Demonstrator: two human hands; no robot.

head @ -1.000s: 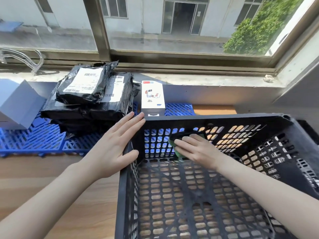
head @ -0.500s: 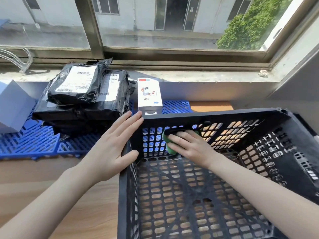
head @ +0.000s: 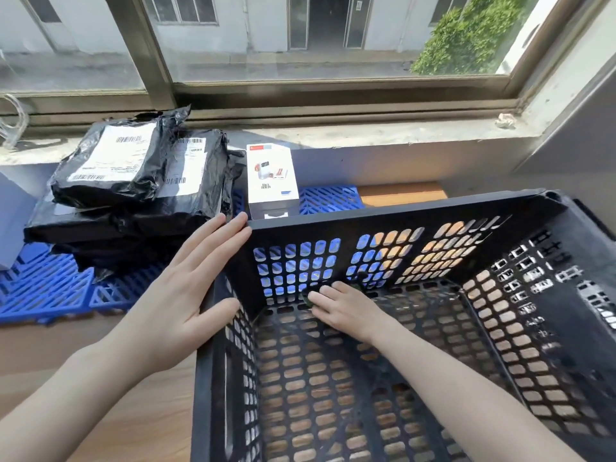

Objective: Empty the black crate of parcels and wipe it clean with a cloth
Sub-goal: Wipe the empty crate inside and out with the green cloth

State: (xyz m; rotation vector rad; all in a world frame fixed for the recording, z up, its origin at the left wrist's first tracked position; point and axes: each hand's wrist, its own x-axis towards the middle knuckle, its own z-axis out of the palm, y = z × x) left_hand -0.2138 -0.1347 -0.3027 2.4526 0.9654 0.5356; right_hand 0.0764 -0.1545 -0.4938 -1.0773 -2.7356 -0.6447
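Note:
The black perforated crate point(head: 393, 216) stands on the wooden table in front of me, with no parcels inside. My left hand point(head: 180, 295) lies flat against its far left corner, fingers on the rim, thumb on the left wall. My right hand point(head: 346, 310) is inside, low on the far wall where it meets the floor, pressing a green cloth point(head: 307, 300) that is almost wholly hidden under the fingers. The black parcels point(head: 133, 181) are stacked left of the crate. A white box point(head: 271, 180) stands beside them.
A blue plastic grid mat point(head: 50, 288) lies under the parcels, running behind the crate. A pale box point(head: 10, 225) sits at the far left edge. The concrete window sill point(head: 366, 135) and window frame run along the back. Bare wooden table point(head: 143, 411) lies left of the crate.
My right hand has slid the cloth down the far wall, from near the handle slot to the base of the wall. My left hand has stayed on the corner.

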